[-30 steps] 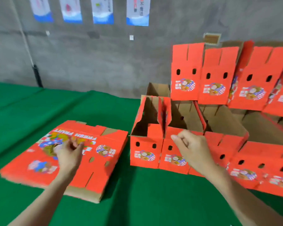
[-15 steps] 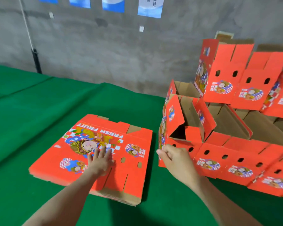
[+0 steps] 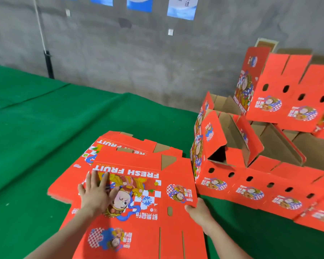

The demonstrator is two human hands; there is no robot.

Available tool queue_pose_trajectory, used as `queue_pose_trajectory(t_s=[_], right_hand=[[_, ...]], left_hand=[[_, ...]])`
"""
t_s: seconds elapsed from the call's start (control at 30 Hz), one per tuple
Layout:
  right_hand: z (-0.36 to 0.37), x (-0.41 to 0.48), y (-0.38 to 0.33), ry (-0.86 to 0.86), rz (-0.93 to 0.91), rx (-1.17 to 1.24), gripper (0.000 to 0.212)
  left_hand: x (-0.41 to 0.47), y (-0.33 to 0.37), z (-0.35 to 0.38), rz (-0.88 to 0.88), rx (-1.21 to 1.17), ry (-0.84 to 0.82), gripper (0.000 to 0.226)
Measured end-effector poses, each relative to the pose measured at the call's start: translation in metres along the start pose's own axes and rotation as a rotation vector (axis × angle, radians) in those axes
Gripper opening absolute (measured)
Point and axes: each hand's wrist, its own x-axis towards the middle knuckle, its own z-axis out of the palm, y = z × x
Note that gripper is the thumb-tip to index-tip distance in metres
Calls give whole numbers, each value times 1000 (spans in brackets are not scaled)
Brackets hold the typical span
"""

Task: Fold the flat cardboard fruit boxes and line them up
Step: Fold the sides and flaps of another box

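A flat red cardboard fruit box (image 3: 138, 212) printed "FRESH FRUIT" is raised off a stack of flat boxes (image 3: 108, 144) on the green cloth. My left hand (image 3: 95, 193) presses flat on its printed face with straight fingers. My right hand (image 3: 198, 210) grips its right edge, thumb on top and fingers hidden beneath. To the right stands a row of folded open boxes (image 3: 251, 186), with more folded boxes (image 3: 281, 94) stacked above them.
The green cloth (image 3: 45, 128) covers the surface left of and behind the stack. A grey concrete wall (image 3: 120, 53) with posters runs along the back. A black pole (image 3: 49, 66) stands at the far left against it.
My right hand left the folded box and took the right edge of the top flat box. That box has lifted and slid toward me. The view turned left and down.
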Motion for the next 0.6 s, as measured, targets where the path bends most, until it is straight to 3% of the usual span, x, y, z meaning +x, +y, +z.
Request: queue_pose_trajectory(t_s=[0.1,0.2,0.37,0.43,0.5,0.6], right_hand=[[-2,1,-15,232,65,189,27],[-15,-5,-40,421,-54,198,28],[-51,-27,-77,536,-374,338,18],[-71,-38,-74,543,-473,432,14],[-94,-46,-56,589,-519,470,8],[-125,-55,-16,683,-516,526,9]], left_hand=[[-2,-1,-6,-75,-108,102,82],[0,-1,-18,-157,-319,255,88],[8,8,-66,-342,-617,492,48],[7,13,-99,-272,-823,530,45],[1,22,-131,-108,-1048,437,37],[-21,50,-167,91,-1450,77,16]])
